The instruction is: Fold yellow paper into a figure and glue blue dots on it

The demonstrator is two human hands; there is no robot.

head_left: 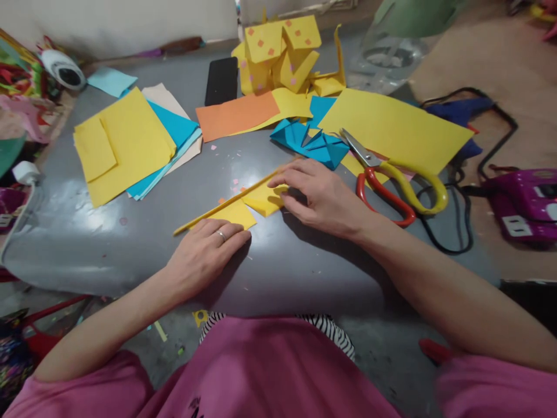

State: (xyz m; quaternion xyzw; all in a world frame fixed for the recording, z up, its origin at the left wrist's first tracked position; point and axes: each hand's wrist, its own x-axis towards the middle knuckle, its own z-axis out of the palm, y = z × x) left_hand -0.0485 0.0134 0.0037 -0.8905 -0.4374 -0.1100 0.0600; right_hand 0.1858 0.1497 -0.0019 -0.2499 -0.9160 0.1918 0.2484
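Observation:
A folded yellow paper piece (243,206) lies on the grey table (130,232), one long edge standing up as a thin strip. My left hand (204,252) rests flat on its near corner, fingers stretched out together, a ring on one finger. Over the piece's right part my right hand (317,194) presses down with its fingertips, fingers spread and slightly bent. Neither hand lifts the paper; both pin it to the table.
Scissors (391,186) with red and yellow handles lie just right of my right hand. A blue folded paper shape (311,142), orange sheet (237,113), large yellow sheet (391,128), a stack of yellow and blue sheets (130,142), dotted yellow folded shapes (282,55), a black phone (221,78) and a purple glue gun (522,203) surround them.

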